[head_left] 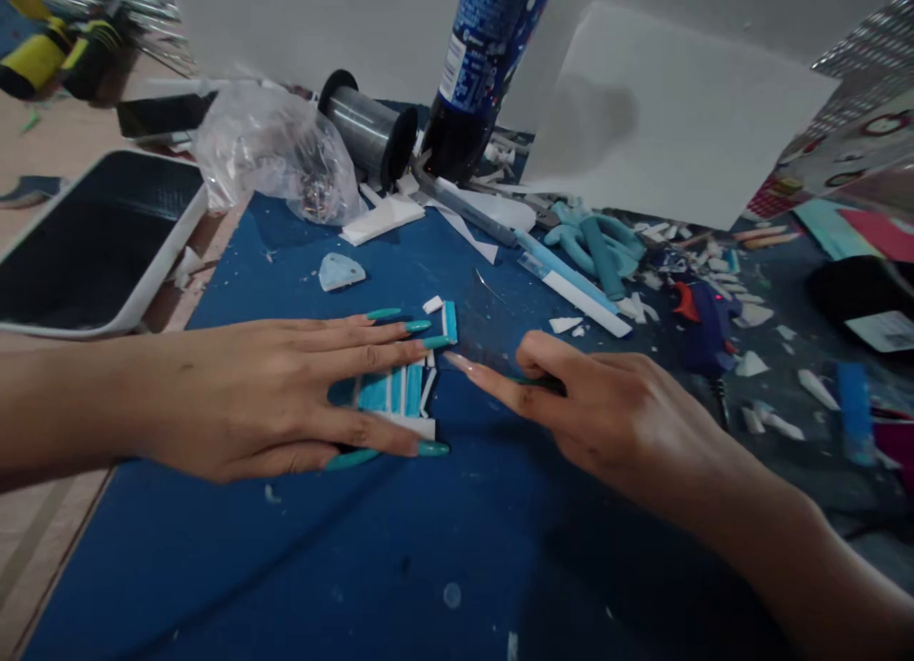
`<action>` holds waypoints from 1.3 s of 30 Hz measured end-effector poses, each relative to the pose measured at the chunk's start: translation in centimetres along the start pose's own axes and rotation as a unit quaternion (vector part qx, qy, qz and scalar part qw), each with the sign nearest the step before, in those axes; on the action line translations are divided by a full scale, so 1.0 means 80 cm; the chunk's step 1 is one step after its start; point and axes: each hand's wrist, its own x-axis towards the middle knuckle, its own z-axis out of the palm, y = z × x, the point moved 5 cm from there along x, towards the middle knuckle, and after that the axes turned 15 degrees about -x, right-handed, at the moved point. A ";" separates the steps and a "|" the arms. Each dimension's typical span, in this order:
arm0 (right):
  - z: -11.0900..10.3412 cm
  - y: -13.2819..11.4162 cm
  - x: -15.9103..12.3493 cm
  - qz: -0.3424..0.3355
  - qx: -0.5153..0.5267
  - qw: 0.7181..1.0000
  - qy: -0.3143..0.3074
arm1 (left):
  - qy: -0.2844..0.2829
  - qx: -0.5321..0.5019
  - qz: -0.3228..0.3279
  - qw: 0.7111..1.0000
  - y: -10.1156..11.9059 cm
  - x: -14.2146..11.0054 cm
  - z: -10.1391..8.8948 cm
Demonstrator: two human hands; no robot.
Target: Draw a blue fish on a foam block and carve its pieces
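Note:
My left hand [292, 390] lies flat with its fingers spread, pressing on a small light-blue and white striped piece [394, 394]. Its long teal nails reach past the right edge of that piece. A short blue strip [449, 322] with a white edge sits at a fingertip, and a small white bit [432, 305] is beside it. Just to the right, my right hand [592, 390] is closed with its index finger stretched toward the piece's edge. A dark thing shows partly under its curled fingers; the rest is hidden. Thin white slivers [428, 392] lie along the edge.
Behind stand a dark bottle [475, 70], a wire spool [367, 128] and a plastic bag [278, 151]. Teal-handled scissors [600, 242], a blue-and-white strip [578, 294] and a dark blue glue gun [704, 323] lie right among scraps. A white-rimmed tray [135, 313] is left.

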 end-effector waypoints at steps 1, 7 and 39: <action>0.002 0.003 -0.005 0.012 0.008 1.000 -0.005 | -0.003 0.001 0.003 1.000 0.000 0.000 0.001; 0.001 0.007 -0.012 0.034 0.050 0.997 0.046 | -0.012 0.004 0.012 1.000 -0.003 -0.001 0.004; -0.008 -0.017 0.000 0.014 0.100 0.993 0.066 | 0.020 -0.013 -0.014 1.000 -0.007 -0.006 0.003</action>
